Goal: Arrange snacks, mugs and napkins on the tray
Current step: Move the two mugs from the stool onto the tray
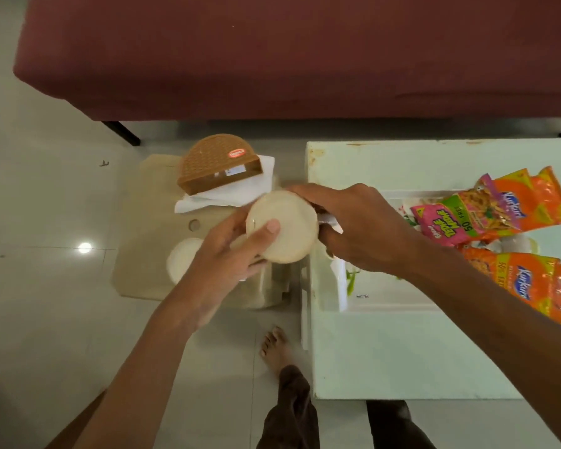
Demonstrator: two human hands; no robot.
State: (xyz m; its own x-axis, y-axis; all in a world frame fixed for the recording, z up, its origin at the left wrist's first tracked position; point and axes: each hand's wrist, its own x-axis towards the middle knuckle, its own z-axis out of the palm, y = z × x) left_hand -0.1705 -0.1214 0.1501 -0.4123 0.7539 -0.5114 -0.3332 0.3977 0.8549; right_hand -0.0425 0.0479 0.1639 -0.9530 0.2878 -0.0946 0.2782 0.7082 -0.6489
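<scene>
Both hands hold one cream mug (289, 222), tipped so its base faces me. My left hand (227, 251) grips it from the left with the thumb on the base. My right hand (353, 225) wraps its far and right side. A second cream mug (182, 259) stands on the beige stool (146, 228), partly hidden by my left hand. White napkins (240, 189) lie under a brown woven napkin holder (217, 163) on the stool. The white tray (386, 299) sits on the white table and holds orange and pink snack packets (499, 205), (538, 283).
The white table (386, 351) fills the right side. A maroon sofa (272, 53) stretches across the back. My bare foot (276, 348) and trouser legs stand on the pale tiled floor between stool and table.
</scene>
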